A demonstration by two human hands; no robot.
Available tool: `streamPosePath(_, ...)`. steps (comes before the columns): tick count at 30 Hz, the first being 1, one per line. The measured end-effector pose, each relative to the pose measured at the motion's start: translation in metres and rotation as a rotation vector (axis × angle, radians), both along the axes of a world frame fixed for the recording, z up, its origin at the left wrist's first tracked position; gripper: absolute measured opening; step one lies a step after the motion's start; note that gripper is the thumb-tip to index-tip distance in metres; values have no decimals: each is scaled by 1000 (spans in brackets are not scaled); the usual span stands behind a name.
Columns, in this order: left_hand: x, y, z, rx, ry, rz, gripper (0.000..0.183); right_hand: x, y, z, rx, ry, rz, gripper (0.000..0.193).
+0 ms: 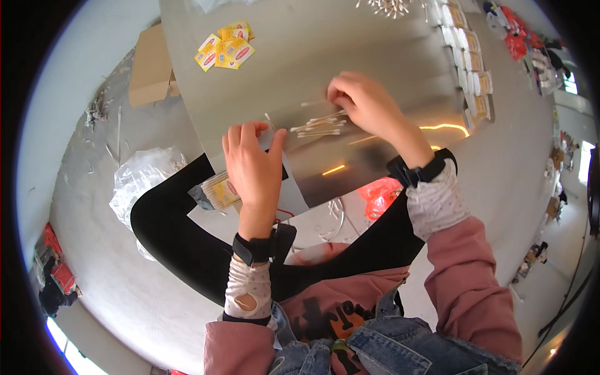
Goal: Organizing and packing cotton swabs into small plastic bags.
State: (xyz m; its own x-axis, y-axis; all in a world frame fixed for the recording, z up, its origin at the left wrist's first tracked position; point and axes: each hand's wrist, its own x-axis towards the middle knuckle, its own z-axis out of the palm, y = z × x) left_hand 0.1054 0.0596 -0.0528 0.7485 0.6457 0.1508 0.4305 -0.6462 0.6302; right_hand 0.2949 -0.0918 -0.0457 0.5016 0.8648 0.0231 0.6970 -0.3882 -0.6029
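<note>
A loose pile of white-tipped cotton swabs (319, 127) lies on the shiny metal tabletop (300, 69). Just above its far right end, my right hand (362, 103) has its fingers pinched together; a blurred cotton swab (314, 104) reaches left from the fingertips. To the left of the pile, my left hand (253, 159) is over the table's near edge, its thumb and index finger apart. One cotton swab (269, 119) shows in that gap. Beside the left wrist rests a clear pack of cotton swabs (220, 192) with a yellow label, partly covered by the hand.
Yellow-and-white printed cards (226, 48) lie at the far left of the table. Along its right edge stands a row of swab packs (470, 59), near a heap of loose swabs (389, 6). A cardboard box (150, 65) and a clear plastic bag (150, 175) are on the left floor.
</note>
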Motion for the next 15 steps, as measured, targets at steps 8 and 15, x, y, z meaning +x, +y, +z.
streamPosePath(8,15,-1,-10,117,150,-32,12,-74,-29,20,366,406,-400,11)
streamPosePath(15,1,-76,34,-63,-187,-492,17,-114,-54,41,476,984,-636,14)
